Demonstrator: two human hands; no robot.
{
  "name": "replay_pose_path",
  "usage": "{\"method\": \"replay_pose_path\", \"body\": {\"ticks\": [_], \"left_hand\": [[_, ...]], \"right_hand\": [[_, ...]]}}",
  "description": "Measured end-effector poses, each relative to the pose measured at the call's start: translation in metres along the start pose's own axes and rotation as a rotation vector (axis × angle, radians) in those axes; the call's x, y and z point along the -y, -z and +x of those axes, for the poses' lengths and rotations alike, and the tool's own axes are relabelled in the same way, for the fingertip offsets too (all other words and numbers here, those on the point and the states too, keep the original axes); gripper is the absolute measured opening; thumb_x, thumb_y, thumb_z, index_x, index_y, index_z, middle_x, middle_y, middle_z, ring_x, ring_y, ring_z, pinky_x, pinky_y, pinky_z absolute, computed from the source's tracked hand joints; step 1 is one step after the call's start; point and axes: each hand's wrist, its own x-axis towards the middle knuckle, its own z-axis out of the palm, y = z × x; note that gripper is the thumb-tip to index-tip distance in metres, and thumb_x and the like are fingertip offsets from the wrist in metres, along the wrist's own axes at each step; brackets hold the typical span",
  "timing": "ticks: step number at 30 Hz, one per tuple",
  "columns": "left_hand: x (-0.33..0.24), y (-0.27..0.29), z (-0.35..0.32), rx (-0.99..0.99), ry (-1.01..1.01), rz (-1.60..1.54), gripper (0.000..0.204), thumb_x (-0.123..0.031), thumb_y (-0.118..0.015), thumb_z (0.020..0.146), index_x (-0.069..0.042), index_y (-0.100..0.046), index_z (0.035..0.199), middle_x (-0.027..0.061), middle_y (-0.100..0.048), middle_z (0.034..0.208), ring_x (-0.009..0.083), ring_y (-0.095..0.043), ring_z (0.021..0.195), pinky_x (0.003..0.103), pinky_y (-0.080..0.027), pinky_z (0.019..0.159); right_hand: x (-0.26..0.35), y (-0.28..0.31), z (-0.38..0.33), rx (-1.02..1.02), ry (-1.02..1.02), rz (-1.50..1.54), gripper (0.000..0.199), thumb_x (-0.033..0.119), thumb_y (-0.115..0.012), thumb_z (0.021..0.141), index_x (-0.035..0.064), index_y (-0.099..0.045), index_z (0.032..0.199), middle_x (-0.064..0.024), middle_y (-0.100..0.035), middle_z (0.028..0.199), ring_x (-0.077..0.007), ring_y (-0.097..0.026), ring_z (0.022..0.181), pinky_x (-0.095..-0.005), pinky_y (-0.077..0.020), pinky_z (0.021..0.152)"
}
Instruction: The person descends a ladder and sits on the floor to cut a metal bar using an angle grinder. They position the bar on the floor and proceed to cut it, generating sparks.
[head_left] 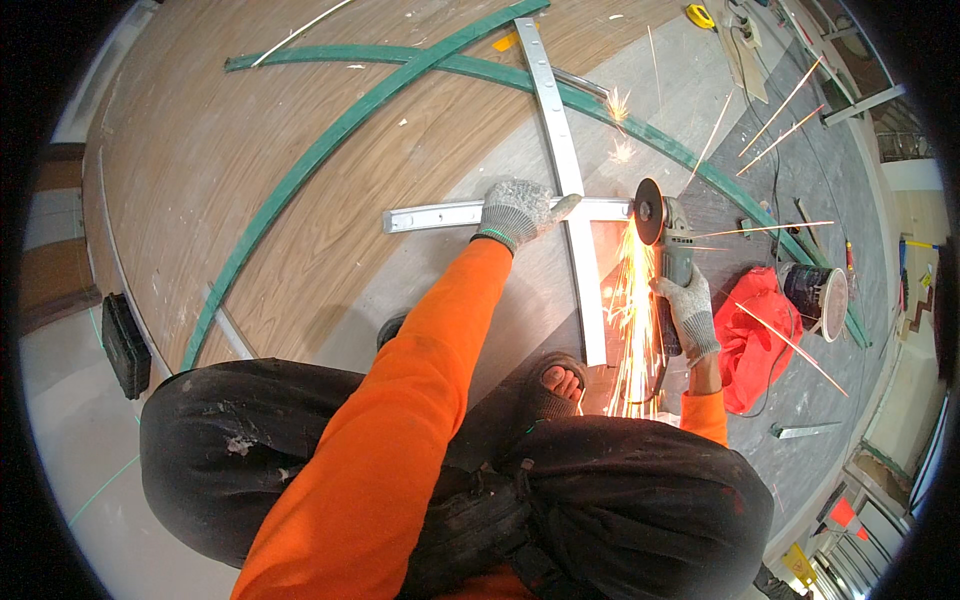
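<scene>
My left hand point(515, 212), in a grey knit glove, grips a short silver metal channel point(435, 216) lying sideways on the floor. Its thumb stretches right, close to where the channel crosses a longer silver metal strip point(586, 285). My right hand point(692, 318), gloved too, is closed round the body of an angle grinder point(677, 250). The grinder's dark disc point(649, 210) meets the right end of the channel. Orange sparks point(632, 310) stream from there down towards my sandalled foot point(562, 383). The exact contact point is lost in the glare.
Long green strips point(300, 185) cross on the wood-look floor point(190, 150) ahead. A red cloth point(755, 345) and a bucket point(832, 302) sit right of the grinder, with a cable point(775, 190) near them. A yellow tape measure point(700, 15) lies at the far right.
</scene>
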Motion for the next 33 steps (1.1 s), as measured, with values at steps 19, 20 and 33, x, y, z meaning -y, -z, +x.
{"method": "replay_pose_path", "body": {"ticks": [19, 20, 33], "left_hand": [[-0.003, 0.003, 0.0, -0.018, -0.012, 0.035, 0.077, -0.071, -0.038, 0.103, -0.007, -0.081, 0.098, 0.023, -0.077, 0.091, 0.0342, -0.076, 0.09, 0.048, -0.056, 0.088], [-0.003, 0.004, -0.001, -0.024, -0.014, 0.043, 0.077, -0.07, -0.038, 0.103, -0.007, -0.081, 0.098, 0.0229, -0.077, 0.09, 0.0342, -0.076, 0.09, 0.048, -0.056, 0.089], [-0.005, 0.011, -0.001, 0.048, -0.005, -0.008, 0.079, -0.071, -0.036, 0.103, -0.006, -0.081, 0.099, 0.0233, -0.077, 0.093, 0.0363, -0.075, 0.091, 0.049, -0.055, 0.09]], "right_hand": [[0.018, -0.01, -0.001, 0.011, -0.051, -0.008, 0.033, 0.012, -0.076, 0.084, 0.0016, -0.06, 0.111, -0.0061, -0.067, 0.08, -0.0139, -0.063, 0.065, -0.0288, -0.0516, 0.06], [0.017, -0.009, 0.002, 0.009, -0.039, -0.01, 0.033, 0.012, -0.076, 0.084, 0.0014, -0.06, 0.111, -0.0063, -0.067, 0.08, -0.0139, -0.063, 0.065, -0.0288, -0.0517, 0.061], [0.051, -0.016, 0.001, 0.026, -0.214, 0.049, 0.047, 0.015, -0.082, 0.08, 0.0001, -0.064, 0.121, -0.0071, -0.069, 0.093, -0.0156, -0.065, 0.075, -0.0321, -0.0546, 0.071]]}}
